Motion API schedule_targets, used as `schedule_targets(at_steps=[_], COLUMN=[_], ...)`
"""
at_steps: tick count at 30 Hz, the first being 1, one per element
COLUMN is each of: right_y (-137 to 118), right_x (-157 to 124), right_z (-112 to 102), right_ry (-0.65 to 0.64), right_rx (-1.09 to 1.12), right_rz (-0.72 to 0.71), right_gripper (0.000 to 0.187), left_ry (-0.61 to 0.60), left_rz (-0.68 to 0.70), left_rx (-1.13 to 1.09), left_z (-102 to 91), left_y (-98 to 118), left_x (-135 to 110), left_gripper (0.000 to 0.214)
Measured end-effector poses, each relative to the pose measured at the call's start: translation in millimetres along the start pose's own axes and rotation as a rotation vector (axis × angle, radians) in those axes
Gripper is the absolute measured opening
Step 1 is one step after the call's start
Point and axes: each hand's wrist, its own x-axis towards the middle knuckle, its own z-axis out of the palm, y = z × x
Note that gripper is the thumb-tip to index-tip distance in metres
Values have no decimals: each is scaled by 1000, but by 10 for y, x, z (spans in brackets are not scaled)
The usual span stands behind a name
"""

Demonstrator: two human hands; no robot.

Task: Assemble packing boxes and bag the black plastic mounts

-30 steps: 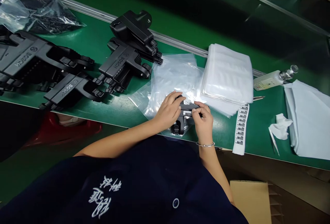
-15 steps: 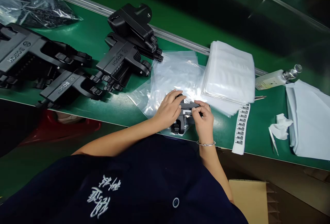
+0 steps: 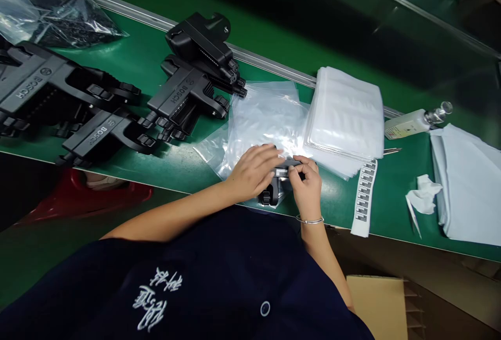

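A small black plastic part (image 3: 274, 189) lies at the near edge of the green belt (image 3: 148, 58), on a clear plastic bag (image 3: 262, 115). My left hand (image 3: 253, 170) rests over its left end with fingers curled on it. My right hand (image 3: 306, 183) pinches its right end, where a small white label shows between the two hands. A bracelet circles my right wrist.
Several black Bosch-marked housings (image 3: 183, 94) lie to the left, one more (image 3: 97, 133) nearer the edge. A stack of clear bags (image 3: 346, 113), a barcode label strip (image 3: 364, 196), a bottle (image 3: 415, 119), tissue (image 3: 422, 196) and white cloths (image 3: 469, 183) sit to the right. A cardboard box (image 3: 379, 303) stands below.
Both hands stay on the black part; my left hand has slid a little to the right over it. The view has shifted slightly.
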Motion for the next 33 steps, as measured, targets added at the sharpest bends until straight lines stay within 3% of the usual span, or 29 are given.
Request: schedule_targets(at_steps=[3, 8, 18, 23, 28, 33], right_y=[3, -11, 40, 8, -16, -15], right_x=[4, 10, 22, 19, 3, 7], right_z=[-8, -11, -55, -66, -24, -10], right_ry=[-3, -22, 20, -58, -41, -29], right_rx=[-12, 23, 272, 163, 116, 118], right_rz=[-9, 20, 144, 91, 86, 86], right_gripper=[23, 23, 24, 26, 26, 25], left_ry=[-118, -167, -122, -108, -185, -150], left_rz=[221, 351, 341, 366, 297, 333], left_rx=[14, 9, -105, -66, -50, -35], left_z=[-107, -218, -161, -166, -166, -155], left_y=[-91, -262, -361, -357, -360, -372], left_x=[-20, 33, -12, -12, -18, -31], left_gripper=[30, 28, 30, 27, 27, 27])
